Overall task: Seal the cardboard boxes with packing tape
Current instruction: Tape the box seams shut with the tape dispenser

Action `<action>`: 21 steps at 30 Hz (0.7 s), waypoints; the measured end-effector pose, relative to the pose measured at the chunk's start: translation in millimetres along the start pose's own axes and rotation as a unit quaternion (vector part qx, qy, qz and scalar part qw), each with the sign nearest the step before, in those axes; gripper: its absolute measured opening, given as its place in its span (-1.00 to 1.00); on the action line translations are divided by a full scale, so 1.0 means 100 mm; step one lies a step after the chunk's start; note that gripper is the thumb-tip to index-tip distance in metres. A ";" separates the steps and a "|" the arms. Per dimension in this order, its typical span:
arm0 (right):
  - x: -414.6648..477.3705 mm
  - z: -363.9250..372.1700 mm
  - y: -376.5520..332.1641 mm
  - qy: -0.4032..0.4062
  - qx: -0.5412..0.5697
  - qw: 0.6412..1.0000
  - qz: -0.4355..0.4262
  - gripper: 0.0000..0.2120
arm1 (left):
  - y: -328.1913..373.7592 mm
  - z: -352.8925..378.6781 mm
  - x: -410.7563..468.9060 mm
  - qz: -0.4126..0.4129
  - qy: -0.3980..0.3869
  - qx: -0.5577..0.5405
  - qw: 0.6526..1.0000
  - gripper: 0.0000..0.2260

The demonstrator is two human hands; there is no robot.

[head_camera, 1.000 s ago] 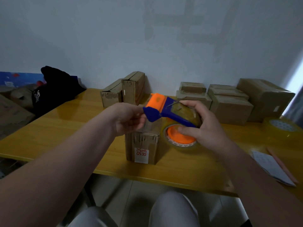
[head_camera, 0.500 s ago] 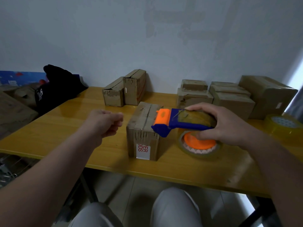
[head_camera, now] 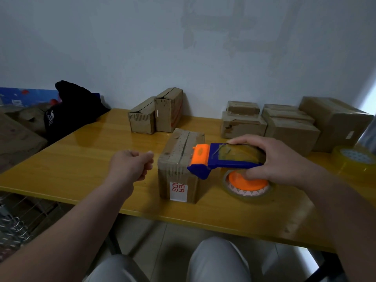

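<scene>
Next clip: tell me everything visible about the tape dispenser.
The tape dispenser looks plastic: a blue frame, an orange front head and an orange hub carrying a roll of clear, yellowish tape. It lies roughly level, head pointing left, at the near right edge of the middle cardboard box; contact there is unclear. The right hand grips it, fingers over the roll, thumb by the hub, low over the yellow table.

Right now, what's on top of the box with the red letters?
Shiny clear tape seems to run over the box top. The orange end of the tape dispenser, gripped by the right hand, overlaps the top's right edge, hiding what is under it.
</scene>
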State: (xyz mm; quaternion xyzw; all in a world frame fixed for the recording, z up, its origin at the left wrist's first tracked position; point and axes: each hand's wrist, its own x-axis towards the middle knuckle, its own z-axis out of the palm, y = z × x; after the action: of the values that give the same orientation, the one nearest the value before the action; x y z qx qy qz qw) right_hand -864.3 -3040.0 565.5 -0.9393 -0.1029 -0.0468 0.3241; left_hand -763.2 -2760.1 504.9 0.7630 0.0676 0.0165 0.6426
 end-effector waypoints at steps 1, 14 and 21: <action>0.00 0.01 0.01 -0.003 0.001 1.000 0.001 -0.40 | -0.01 0.00 -0.01 -0.004 0.001 0.001 1.000 -0.81; -0.06 0.24 0.19 0.016 0.092 0.995 0.023 -0.32 | -0.12 0.07 -0.12 -0.064 -0.064 -0.029 0.995 -0.79; -0.08 0.27 0.22 0.016 0.115 0.993 0.032 -0.31 | -0.26 0.13 -0.19 -0.091 -0.078 0.079 0.990 -0.81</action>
State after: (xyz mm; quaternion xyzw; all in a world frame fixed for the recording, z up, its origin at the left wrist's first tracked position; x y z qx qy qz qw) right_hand -866.7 -3041.7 529.3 -0.8976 -0.0723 -0.0395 0.4331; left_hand -782.1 -2771.4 478.7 0.8013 0.0870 -0.1071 0.5822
